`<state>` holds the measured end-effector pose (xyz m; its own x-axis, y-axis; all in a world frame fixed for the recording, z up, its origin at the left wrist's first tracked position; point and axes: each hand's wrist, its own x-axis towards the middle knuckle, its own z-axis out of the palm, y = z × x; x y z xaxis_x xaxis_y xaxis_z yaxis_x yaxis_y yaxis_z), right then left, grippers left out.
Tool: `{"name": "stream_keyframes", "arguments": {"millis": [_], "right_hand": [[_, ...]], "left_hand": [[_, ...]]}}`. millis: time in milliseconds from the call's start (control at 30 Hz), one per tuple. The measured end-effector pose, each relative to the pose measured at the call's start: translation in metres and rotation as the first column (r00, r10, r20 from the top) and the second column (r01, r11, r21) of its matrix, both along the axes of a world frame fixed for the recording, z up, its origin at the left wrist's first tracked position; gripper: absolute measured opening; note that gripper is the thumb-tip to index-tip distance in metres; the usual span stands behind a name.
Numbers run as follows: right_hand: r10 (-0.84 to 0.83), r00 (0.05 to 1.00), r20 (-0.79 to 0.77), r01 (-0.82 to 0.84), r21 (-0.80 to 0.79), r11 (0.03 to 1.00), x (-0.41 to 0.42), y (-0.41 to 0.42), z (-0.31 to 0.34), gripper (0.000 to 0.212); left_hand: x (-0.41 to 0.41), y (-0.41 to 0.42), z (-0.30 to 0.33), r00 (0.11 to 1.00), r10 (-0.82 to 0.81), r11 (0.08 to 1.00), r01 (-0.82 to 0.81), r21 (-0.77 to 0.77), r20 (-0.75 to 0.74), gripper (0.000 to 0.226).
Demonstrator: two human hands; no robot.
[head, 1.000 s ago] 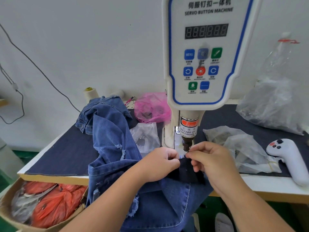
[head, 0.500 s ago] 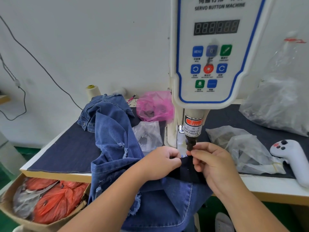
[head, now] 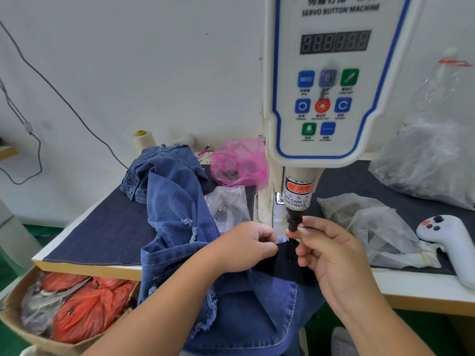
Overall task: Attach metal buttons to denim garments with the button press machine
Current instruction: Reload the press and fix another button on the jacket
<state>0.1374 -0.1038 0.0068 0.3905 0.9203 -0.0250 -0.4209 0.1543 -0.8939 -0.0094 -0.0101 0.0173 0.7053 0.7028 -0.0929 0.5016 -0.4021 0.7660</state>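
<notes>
Lying draped over the table edge at left, the jeans, running from a bunched end far back on the cloth top down toward the lap, long axis going away from the person and slightly left. Pinching the near edge of a dark flap of the jeans, the left hand, fingers curled tight on the cloth. Stretching left to right between the two hands, that flap, its long axis crosswise, sitting right under the punch of the machine. Pinching the flap's far end, the right hand, thumb and forefinger closing just beside the punch tip, nearer to it than the left. Pointing straight down at the flap, the punch, axis upright. Probably needing only a small sideways nudge of cloth to center the spot. Whether a button is already seated, not telling from here. Risking fingers, judging by how close the right fingertips are sitting.
</notes>
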Motion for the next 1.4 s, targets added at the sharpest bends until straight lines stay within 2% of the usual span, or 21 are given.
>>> {"name": "stream_keyframes", "arguments": {"millis": [133, 233, 300, 333, 367, 400, 433, 467, 500, 667, 733, 767, 833, 900, 967, 1033, 1167, 1400], "right_hand": [[0.006, 0.999, -0.047, -0.006, 0.009, 1.000, -0.003, -0.008, 0.006, 0.024], [0.005, 0.998, -0.061, -0.004, 0.012, 1.000, -0.005, -0.011, 0.008, 0.024], [0.014, 0.996, -0.089, -0.014, 0.002, 1.000, -0.006, -0.012, 0.008, 0.023], [0.024, 0.995, -0.096, -0.025, -0.007, 1.000, -0.005, -0.013, 0.009, 0.023], [0.035, 0.995, -0.094, -0.037, -0.017, 0.999, -0.004, -0.013, 0.009, 0.022], [0.044, 0.995, -0.086, -0.047, -0.029, 0.998, -0.003, -0.013, 0.009, 0.021], [0.052, 0.996, -0.077, -0.055, -0.041, 0.998, -0.002, -0.013, 0.009, 0.020], [0.056, 0.996, -0.068, -0.060, -0.050, 0.997, -0.001, -0.013, 0.010, 0.019], [0.058, 0.996, -0.060, -0.062, -0.055, 0.997, 0.000, -0.013, 0.011, 0.019], [0.053, 0.997, -0.058, -0.057, -0.077, 0.995, 0.002, -0.013, 0.009, 0.017], [0.038, 0.999, -0.001, -0.038, -0.100, 0.994, 0.003, -0.015, 0.007, 0.018], [0.020, 0.997, 0.074, -0.012, -0.115, 0.993, 0.003, -0.016, 0.005, 0.019], [-0.031, 0.949, 0.315, 0.077, -0.134, 0.988, 0.005, -0.020, -0.001, 0.026], [-0.050, 0.840, 0.540, 0.141, -0.128, 0.982, 0.004, -0.025, -0.006, 0.033], [-0.027, 0.738, 0.675, 0.145, -0.119, 0.982, 0.003, -0.030, -0.009, 0.033], [-0.008, 0.664, 0.748, 0.140, -0.114, 0.984, 0.001, -0.033, -0.012, 0.030], [0.000, 0.616, 0.788, 0.152, -0.119, 0.981, -0.002, -0.035, -0.018, 0.027], [-0.022, 0.419, 0.908, 0.155, -0.047, 0.987, -0.006, -0.036, -0.024, 0.029]], "left_hand": [[-0.012, 0.006, 0.009, 0.999, -0.020, 0.998, 0.022, -0.061, 0.027, 0.006], [-0.004, 0.020, 0.021, 1.000, 0.009, 0.996, -0.009, -0.090, 0.003, 0.016], [0.003, 0.034, 0.024, 0.981, 0.190, 0.963, -0.196, -0.187, -0.049, 0.029], [0.003, 0.041, 0.023, 0.954, 0.298, 0.940, -0.298, -0.167, -0.028, 0.032], [-0.003, 0.049, 0.018, 0.923, 0.384, 0.923, -0.384, -0.029, -0.003, 0.033], [-0.011, 0.057, 0.013, 0.914, 0.401, 0.898, -0.379, 0.224, -0.059, 0.032], [-0.018, 0.063, 0.008, 0.888, 0.422, 0.840, -0.308, 0.447, -0.181, 0.027], [-0.025, 0.065, 0.002, 0.843, 0.460, 0.776, -0.229, 0.588, -0.280, 0.021], [-0.025, 0.069, -0.001, 0.800, 0.488, 0.734, -0.161, 0.660, -0.348, 0.015], [-0.016, 0.081, -0.015, 0.553, 0.595, 0.625, 0.137, 0.768, -0.583, 0.029], [-0.015, 0.085, -0.018, 0.499, 0.607, 0.625, 0.181, 0.759, -0.619, 0.031], [-0.015, 0.085, -0.018, 0.490, 0.608, 0.626, 0.188, 0.757, -0.624, 0.031], [-0.013, 0.084, -0.017, 0.481, 0.614, 0.618, 0.200, 0.760, -0.626, 0.031], [-0.013, 0.082, -0.017, 0.462, 0.617, 0.621, 0.211, 0.755, -0.636, 0.028], [-0.013, 0.082, -0.016, 0.447, 0.618, 0.632, 0.207, 0.747, -0.647, 0.026], [-0.012, 0.081, -0.014, 0.444, 0.606, 0.659, 0.185, 0.729, -0.660, 0.024], [-0.011, 0.081, -0.010, 0.453, 0.580, 0.679, 0.190, 0.709, -0.678, 0.016], [-0.012, 0.079, -0.008, 0.511, 0.587, 0.651, 0.162, 0.741, -0.628, 0.012]]}}
